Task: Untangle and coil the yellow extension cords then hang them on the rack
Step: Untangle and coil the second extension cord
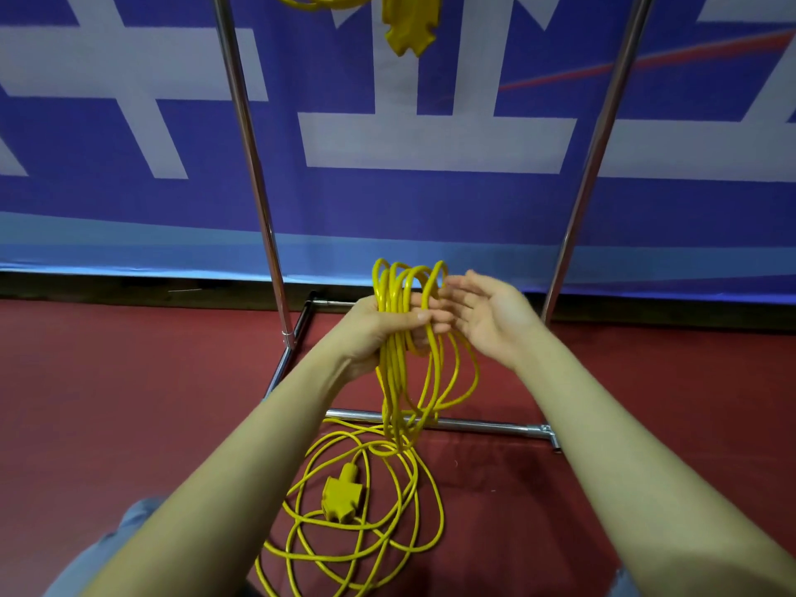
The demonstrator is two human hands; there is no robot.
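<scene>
My left hand (379, 329) grips a bundle of several loops of a yellow extension cord (407, 364), held upright in front of the rack. My right hand (486, 316) is beside it, palm up with fingers straight, its fingertips touching the top loops. The rest of this cord lies in loose tangled loops on the red floor (129, 402) below, with its yellow socket block (340, 497) among them. Another yellow cord (318, 0) with its socket block (409, 28) hangs from the top of the chrome rack (252, 165).
The rack's base bar (482, 424) crosses the floor under the hanging loops, and its two uprights stand left and right. A blue and white banner (430, 200) fills the wall behind. My knees in jeans (129, 523) show at the bottom.
</scene>
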